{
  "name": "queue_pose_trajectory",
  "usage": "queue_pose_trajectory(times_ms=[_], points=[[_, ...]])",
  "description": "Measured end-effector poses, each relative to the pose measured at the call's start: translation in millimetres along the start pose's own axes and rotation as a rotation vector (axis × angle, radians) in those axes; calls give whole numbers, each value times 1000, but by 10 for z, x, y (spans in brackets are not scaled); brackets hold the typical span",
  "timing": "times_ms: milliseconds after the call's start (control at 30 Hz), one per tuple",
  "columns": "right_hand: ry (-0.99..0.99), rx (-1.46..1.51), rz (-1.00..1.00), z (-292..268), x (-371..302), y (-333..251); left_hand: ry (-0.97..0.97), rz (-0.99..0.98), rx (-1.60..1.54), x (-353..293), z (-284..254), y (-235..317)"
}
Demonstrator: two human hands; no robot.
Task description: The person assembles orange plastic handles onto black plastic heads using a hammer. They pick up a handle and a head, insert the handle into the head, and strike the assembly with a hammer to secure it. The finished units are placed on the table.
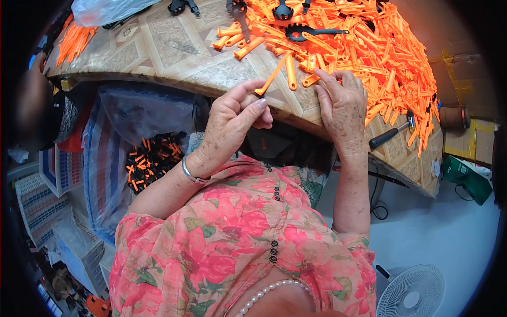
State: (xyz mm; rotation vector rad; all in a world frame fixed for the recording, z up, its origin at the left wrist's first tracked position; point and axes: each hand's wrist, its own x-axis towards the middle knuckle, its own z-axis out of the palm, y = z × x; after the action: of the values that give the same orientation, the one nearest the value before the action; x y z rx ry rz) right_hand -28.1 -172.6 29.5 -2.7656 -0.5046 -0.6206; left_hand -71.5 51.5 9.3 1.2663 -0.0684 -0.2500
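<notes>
One orange handle [274, 73], which the left hand [236, 112] is pinching at its near end, is slanting lengthwise toward the orange pile [390, 58]; the right hand [343, 103], nearer that pile, is holding thumb and forefinger apart beside a second handle [310, 81].

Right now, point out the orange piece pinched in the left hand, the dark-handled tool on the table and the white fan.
Orange piece [274, 74]: head view, middle of its slim length.
Dark-handled tool [388, 136]: head view, on its handle.
White fan [411, 299]: head view, hub of its grille.
</notes>
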Motion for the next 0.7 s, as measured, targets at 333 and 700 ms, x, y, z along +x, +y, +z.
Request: queue_pose_trajectory(times_ms=[333, 700], points=[[-2, 27, 79, -128, -207, -8, -28, -93, -146, 15, -58, 0], [106, 30, 75, -79, -317, 138, -66, -130, -171, 20, 23, -14]])
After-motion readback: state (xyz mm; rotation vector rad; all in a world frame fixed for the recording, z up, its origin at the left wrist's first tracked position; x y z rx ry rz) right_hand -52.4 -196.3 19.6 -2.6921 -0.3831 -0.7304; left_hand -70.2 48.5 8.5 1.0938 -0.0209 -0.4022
